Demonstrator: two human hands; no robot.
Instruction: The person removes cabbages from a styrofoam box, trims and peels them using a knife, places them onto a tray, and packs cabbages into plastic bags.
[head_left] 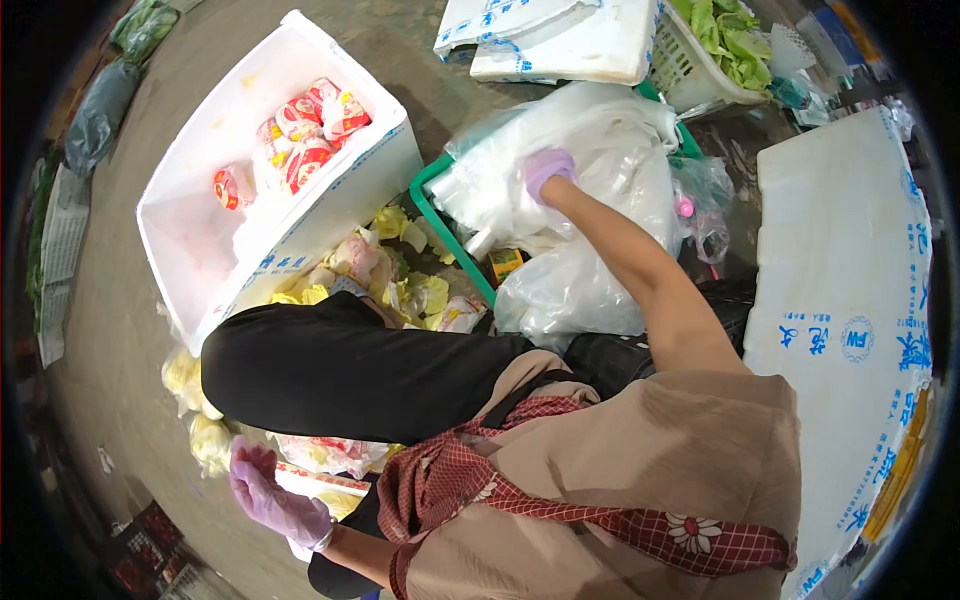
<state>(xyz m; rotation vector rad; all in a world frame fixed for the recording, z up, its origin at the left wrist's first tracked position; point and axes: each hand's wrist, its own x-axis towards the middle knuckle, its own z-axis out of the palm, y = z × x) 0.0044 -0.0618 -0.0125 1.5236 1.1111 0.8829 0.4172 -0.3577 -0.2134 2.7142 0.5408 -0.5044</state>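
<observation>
- The heap of thin, clear and whitish plastic bags (615, 215) lies crumpled and creased, with shiny folds; it fills most of a green plastic crate (432, 215) and bulges over the crate's lower edge in the view.
- The right hand (550, 172), in a thin lavender glove, reaches down into the folds in the middle of the heap and touches the plastic. Its fingertips are hidden, so I cannot tell whether they are apart or pinched on a bag.
- The left hand (276, 497), gloved alike, is raised over the floor beside the black-clad knee, palm partly up, fingers loosely curled and not closed together. Nothing shows in its grasp; pale yellow, round vegetables in clear wrap (210, 445) lie near it.
- By the crate's left corner, inside, sits a small orange-yellow and black packet (506, 263).
- Left of the crate, a white foam box (205, 262) stands tilted, with red-and-white wrapped bundles (305, 130) mostly grouped toward its right side and one set apart.
- Loose yellow-green leaves (425, 293) lie between the box and the crate.
</observation>
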